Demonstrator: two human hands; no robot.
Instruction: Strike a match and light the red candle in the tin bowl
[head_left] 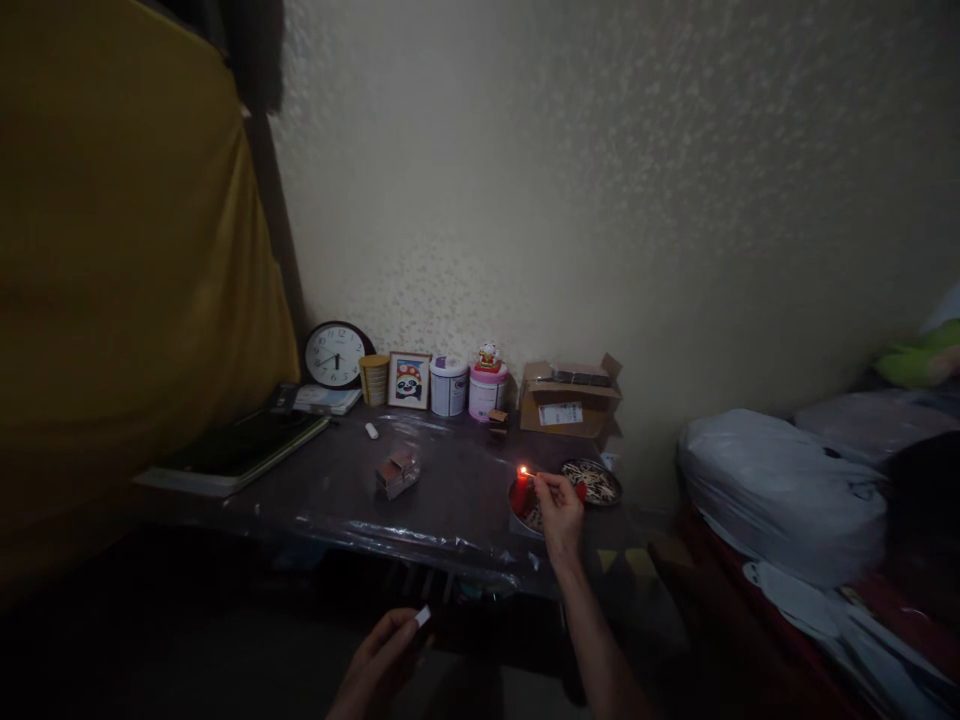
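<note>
In the head view, my right hand (559, 512) pinches a thin matchstick (531, 475) between thumb and fingertips. Its tip meets the small bright flame at the top of a red candle (521, 492). The candle stands in a round dish (534, 524), partly covered by my hand. Lower down, in front of the table's edge, my left hand (382, 655) is closed around a small matchbox (423, 616); only its white end shows. Just right of my right hand lies a plate (616, 496) heaped with matchsticks. A wrapped pack of matchboxes (397, 473) rests on the table.
Along the back of the plastic-covered table (457, 500) stand a clock (335, 355), a framed panda picture (409, 381), two tubs (448, 388) and a cardboard box (566, 408). A dark green book (247, 450) lies left, beside a yellow curtain (135, 300). White bags (780, 490) are piled right.
</note>
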